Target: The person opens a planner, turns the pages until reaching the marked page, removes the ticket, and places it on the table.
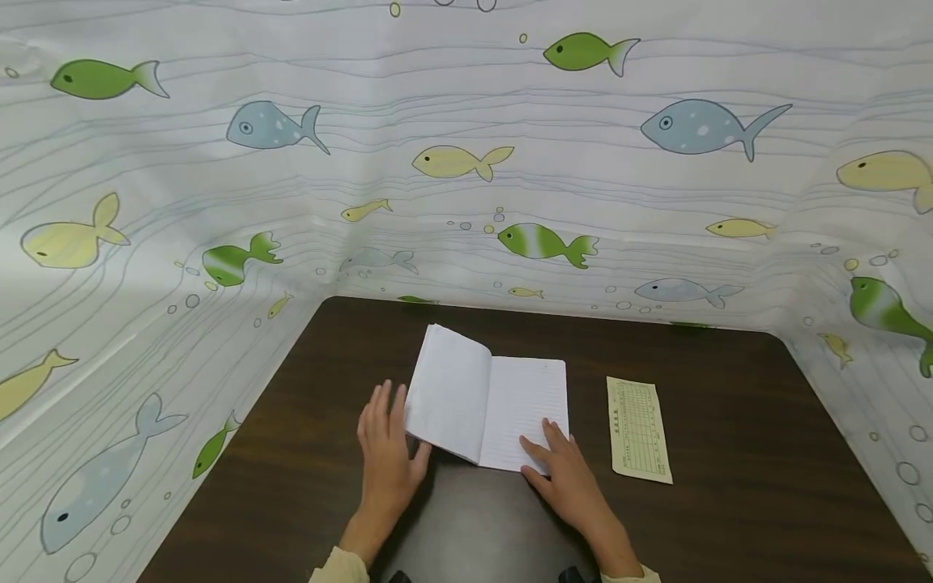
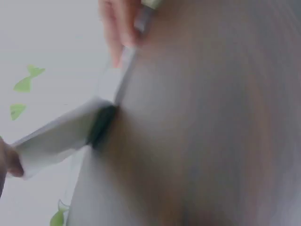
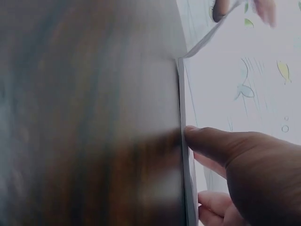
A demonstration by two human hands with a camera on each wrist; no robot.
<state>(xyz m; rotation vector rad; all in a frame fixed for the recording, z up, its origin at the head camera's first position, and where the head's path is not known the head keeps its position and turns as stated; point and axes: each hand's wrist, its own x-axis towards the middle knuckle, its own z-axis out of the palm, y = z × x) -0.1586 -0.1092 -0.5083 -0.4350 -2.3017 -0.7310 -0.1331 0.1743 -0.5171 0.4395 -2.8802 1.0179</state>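
Note:
A notebook lies spread on the dark table, its right page ruled. The left half is white and tilts up from the spine. Beside its outer edge is my left hand, fingers extended and thumb at the near corner. In the left wrist view, the thumb overlaps the end of the raised half; that view is blurred. My right hand rests on the lower right corner of the ruled page with fingers spread. The right wrist view shows its thumb touching the notebook's near edge.
A pale yellow-green printed slip with a table on it lies right of the notebook. White sheeting with drawn fish surrounds the table at the back and both sides.

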